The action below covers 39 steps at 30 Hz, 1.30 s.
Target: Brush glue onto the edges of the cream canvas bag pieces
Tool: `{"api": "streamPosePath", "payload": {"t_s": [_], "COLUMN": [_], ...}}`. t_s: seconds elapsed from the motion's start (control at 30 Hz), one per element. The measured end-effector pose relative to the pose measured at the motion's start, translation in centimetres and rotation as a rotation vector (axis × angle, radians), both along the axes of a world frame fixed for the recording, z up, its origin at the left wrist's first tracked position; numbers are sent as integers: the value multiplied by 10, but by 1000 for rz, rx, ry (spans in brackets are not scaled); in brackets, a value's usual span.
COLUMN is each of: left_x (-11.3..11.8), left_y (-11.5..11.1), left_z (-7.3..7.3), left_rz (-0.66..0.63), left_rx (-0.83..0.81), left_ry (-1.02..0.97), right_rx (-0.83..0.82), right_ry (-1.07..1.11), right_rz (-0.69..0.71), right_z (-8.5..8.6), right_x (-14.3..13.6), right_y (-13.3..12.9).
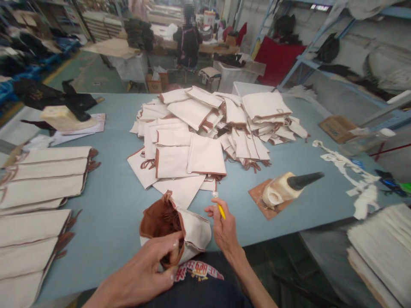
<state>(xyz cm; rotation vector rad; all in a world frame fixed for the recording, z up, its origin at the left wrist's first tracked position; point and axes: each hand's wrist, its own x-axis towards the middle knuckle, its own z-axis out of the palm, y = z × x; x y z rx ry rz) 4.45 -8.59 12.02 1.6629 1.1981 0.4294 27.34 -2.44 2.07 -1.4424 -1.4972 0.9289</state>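
At the table's near edge, a cream cloth bag (196, 229) with brown lining stands with its mouth open toward me. My left hand (154, 261) pinches the bag's near rim between thumb and fingers. To the right of the bag, my right hand (224, 224) is closed around a small yellow-handled tool (221, 211). A whitish tip pokes up beyond the fingers; its exact kind is unclear. Just beyond both hands lies a heap of flat cream bags (205, 156) with brown edging and brown cords.
Rows of stacked cream bags (54, 177) lie at the left. A smeared pale container (272, 194) with a black spout-like part sits on a brown board at right. White cloth strips (346, 162) and a cardboard box (338, 128) are farther right. A person (189, 45) is in the background.
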Motion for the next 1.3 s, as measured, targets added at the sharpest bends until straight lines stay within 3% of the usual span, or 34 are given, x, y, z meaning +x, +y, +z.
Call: {"api": "streamPosePath", "payload": {"t_s": [0.2, 0.33, 0.4, 0.5, 0.63, 0.73, 0.8, 0.87, 1.1, 1.2, 1.3], "left_x": [-6, -9, -11, -15, -18, -16, -13, -9, 15, 26, 19], "left_y": [1, 3, 4, -1, -25, -46, -56, -60, -38, -26, -14], "left_z": [16, 28, 34, 37, 18, -8, -20, -22, 6, -3, -20], "left_rz": [-89, -101, -65, 66, 280, 367, 376, 368, 255, 312, 395], "left_rx": [-26, -31, -15, -40, -107, -139, -151, -146, -56, -26, 57], "left_ry": [-68, -45, -47, -24, -24, -33, -55, -98, -216, -198, -119], "right_rx": [35, 104, 169, 308, 621, 815, 805, 751, 566, 500, 413], "right_ry": [-8, 12, 15, 24, -25, -101, -124, -141, -107, -68, -25], "right_rz": [108, 74, 22, -31, 57, 176, 177, 151, 74, 11, -108], "right_z": [-12, -12, -5, 20, 60, 72, 68, 59, 29, 26, 26], "right_x": [-28, -45, -48, -42, -29, -26, -25, -24, -18, -25, -29], "right_y": [-2, 7, 17, 30, 29, 23, 20, 18, 0, -10, -15]}}
